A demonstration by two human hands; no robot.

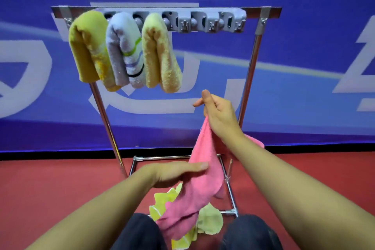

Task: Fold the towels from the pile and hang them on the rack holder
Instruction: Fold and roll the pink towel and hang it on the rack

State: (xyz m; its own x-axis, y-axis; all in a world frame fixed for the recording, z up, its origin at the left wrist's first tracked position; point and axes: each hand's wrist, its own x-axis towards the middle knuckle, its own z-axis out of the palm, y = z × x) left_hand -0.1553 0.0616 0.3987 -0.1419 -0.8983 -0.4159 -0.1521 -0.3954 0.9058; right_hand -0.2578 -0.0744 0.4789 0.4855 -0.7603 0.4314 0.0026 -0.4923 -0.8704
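A pink towel [200, 172] hangs in front of me. My right hand [218, 113] pinches its top corner and lifts it. My left hand [176, 172] has straight fingers and touches the towel's left edge lower down. Below the pink towel, a pile of yellow-green towels [209, 220] lies on the floor between my knees. The metal rack [251, 67] stands ahead with a grey clip holder [211, 21] along its top bar. Three folded towels hang at its left: an olive-yellow towel [87, 50], a white striped towel [125, 50] and a pale yellow towel [160, 55].
The right half of the grey holder has free clips. The rack's base frame [230, 191] rests on the red floor [50, 189] around the pile. A blue banner wall [304, 87] stands close behind the rack. My dark-trousered knees [142, 231] sit at the bottom edge.
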